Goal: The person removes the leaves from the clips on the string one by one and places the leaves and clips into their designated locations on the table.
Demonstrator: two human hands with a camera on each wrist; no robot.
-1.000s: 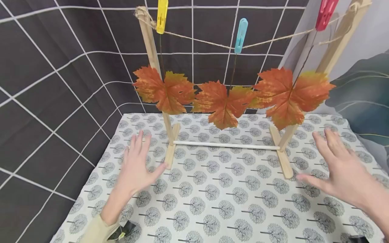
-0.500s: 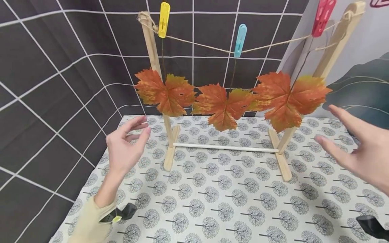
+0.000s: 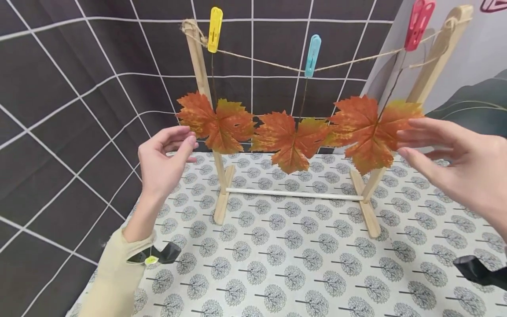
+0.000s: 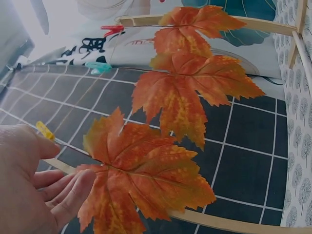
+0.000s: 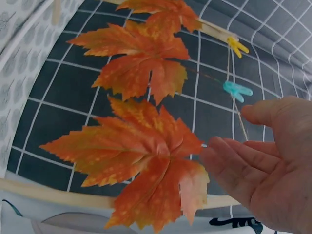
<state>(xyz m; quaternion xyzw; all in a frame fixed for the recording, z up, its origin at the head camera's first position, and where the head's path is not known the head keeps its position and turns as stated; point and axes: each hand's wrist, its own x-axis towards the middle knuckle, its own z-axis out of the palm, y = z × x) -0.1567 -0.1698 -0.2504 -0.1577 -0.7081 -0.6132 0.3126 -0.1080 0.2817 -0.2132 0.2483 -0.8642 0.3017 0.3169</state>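
Three orange artificial maple leaves hang by their stems from a twine line (image 3: 261,61). A yellow clothespin (image 3: 214,31) is above the left leaf (image 3: 218,127), a light blue clothespin (image 3: 312,56) above the middle leaf (image 3: 291,141), a red clothespin (image 3: 419,25) above the right leaf (image 3: 368,127). My left hand (image 3: 160,160) is beside the left leaf, fingers loosely bent, its fingertips at the leaf's edge. At the other end, my right hand (image 3: 463,163) overlaps the outer edge of the right leaf in the head view. The right wrist view shows its fingers (image 5: 234,165) relaxed, with nothing gripped.
The twine is tied between two wooden posts (image 3: 200,66), which stand on flat wooden feet (image 3: 370,220). A white rod (image 3: 293,193) joins the feet. Beneath is a tree-patterned tablecloth (image 3: 277,264); a dark curtain with a white grid (image 3: 51,145) hangs behind and left.
Both hands have risen from low over the tablecloth to leaf height. The right hand has come inward to the right leaf; the left has come up beside the left leaf.
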